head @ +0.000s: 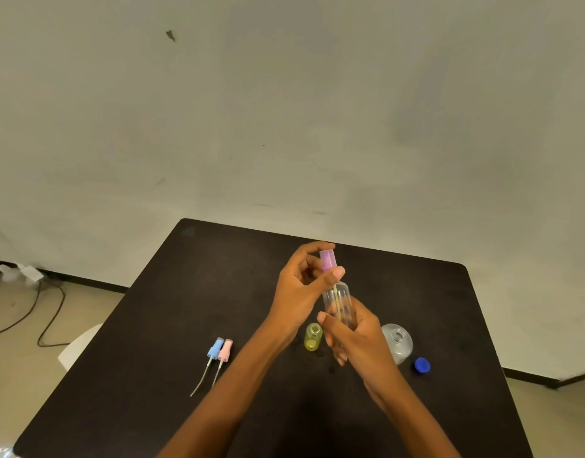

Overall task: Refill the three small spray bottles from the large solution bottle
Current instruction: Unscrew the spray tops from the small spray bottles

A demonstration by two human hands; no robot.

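Now, above the table [218,276], our left hand [301,285] pinches the purple spray head [327,261] while our right hand [357,338] grips the clear spray bottle [339,302]; a skewed twist could cross-thread it.

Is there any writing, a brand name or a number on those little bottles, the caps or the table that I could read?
No text can be read anywhere. The clear spray bottle, its purple spray head, the yellow bottle, the large bottle, the blue cap, the blue spray head and the pink spray head all look plain, no label showing.
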